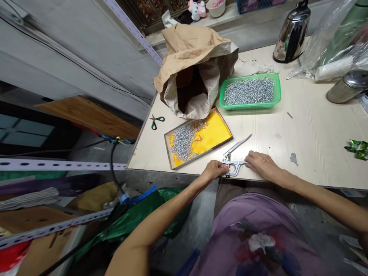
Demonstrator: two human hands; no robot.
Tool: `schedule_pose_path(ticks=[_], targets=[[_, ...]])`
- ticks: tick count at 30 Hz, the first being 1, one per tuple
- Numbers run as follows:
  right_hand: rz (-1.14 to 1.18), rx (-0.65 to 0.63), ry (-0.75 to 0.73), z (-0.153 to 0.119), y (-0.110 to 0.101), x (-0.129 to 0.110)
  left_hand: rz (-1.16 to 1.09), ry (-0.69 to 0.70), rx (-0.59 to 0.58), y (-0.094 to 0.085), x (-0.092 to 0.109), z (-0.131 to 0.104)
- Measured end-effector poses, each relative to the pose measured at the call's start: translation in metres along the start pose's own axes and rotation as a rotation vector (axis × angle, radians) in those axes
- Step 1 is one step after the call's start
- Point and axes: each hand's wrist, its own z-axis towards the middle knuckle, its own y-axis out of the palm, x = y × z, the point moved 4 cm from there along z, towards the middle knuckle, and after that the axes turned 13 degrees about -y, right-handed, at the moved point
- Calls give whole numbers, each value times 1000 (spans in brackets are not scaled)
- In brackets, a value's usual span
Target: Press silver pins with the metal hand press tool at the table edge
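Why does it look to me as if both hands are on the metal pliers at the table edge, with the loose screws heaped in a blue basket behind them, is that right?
Not quite: the head view shows the basket of screws is green, not blue. The rest holds: the left hand and the right hand are both on the metal pliers at the table edge.

Bare forearms; a purple garment (253, 226) with a colourful printed pattern.

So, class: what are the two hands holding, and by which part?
Both hold the metal pliers tool lying on the table: the left hand at its head end, the right hand on its lower handle.
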Motion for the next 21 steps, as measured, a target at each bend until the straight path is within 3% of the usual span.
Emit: schedule_pose_path(ticks=[4,10,18,21], targets=[[-66,50,-53,6,-9,19,-32,-59,-42,3,-4,0],[-103,-21,-130,22,-4,44,-100,-146,-45,7,-8,-3],[-130,-31,-106,29,-12,37,-119,-148,-18,6,-6,-5],[-143,-45,-93,26,-16,31,-25,-128,8,5,-7,-9]])
